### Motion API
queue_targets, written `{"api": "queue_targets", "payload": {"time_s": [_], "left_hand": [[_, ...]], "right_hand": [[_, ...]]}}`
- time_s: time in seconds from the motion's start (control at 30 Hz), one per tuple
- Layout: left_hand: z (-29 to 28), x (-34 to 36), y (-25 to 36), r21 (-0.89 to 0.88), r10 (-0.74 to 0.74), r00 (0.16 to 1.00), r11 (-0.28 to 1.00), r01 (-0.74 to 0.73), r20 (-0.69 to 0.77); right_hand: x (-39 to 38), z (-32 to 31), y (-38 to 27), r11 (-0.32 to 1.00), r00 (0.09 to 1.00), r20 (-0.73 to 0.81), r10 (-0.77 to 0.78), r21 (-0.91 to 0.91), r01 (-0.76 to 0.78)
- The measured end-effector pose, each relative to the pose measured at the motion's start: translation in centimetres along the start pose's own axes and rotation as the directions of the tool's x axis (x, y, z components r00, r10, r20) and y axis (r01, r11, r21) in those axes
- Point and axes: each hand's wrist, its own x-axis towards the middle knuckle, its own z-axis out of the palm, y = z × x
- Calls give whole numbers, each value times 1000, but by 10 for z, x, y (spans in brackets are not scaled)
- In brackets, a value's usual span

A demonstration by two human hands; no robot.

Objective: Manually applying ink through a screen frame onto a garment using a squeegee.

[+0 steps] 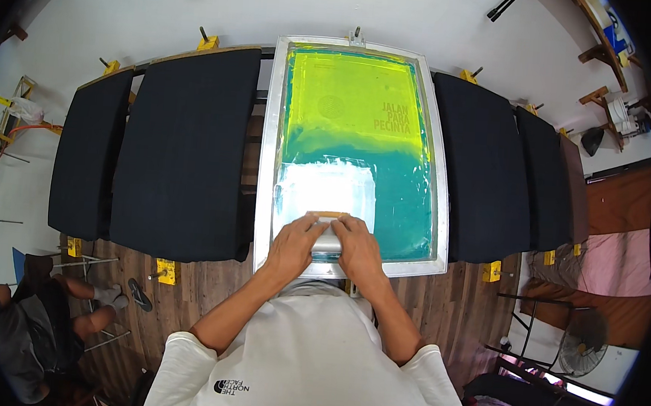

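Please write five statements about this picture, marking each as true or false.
1. The left hand and right hand both hold one squeegee. True.
2. Black fabric-covered boards flank the silkscreen frame. True.
3. The white patch fills the frame's upper right. False: the white patch lies lower left.
4. The fan stands at the picture's left. False: the fan is at its right.
5. The yellow-green area lies toward the frame's far end. True.

A screen-printing workshop; inked framed screen (387, 181); black-covered boards (186, 152) alongside
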Motion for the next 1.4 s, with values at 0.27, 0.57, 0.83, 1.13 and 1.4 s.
{"api": "queue_targets", "payload": {"time_s": [0.27,0.57,0.83,1.13,1.4], "left_hand": [[3,-11,5,0,-24,1000,1000,24,15],[2,-31,21,-20,-17,999,1000,18,44],[-5,-6,10,-34,68,998,997,-68,2],[-41,124,-33,112,-131,984,987,117,123],[-3,49,-21,29,-44,998,999,45,-35]], "right_hand": [[-9,-8,-3,1000,1000,22,-18,-6,18],[-34,-10,-14,1000,999,46,6,9,-7],[-3,-33,-7,994,978,195,71,63,-85],[142,-32,37,995,949,313,39,-101,-7],[63,-14,22,999,983,186,3,-53,7]]}}
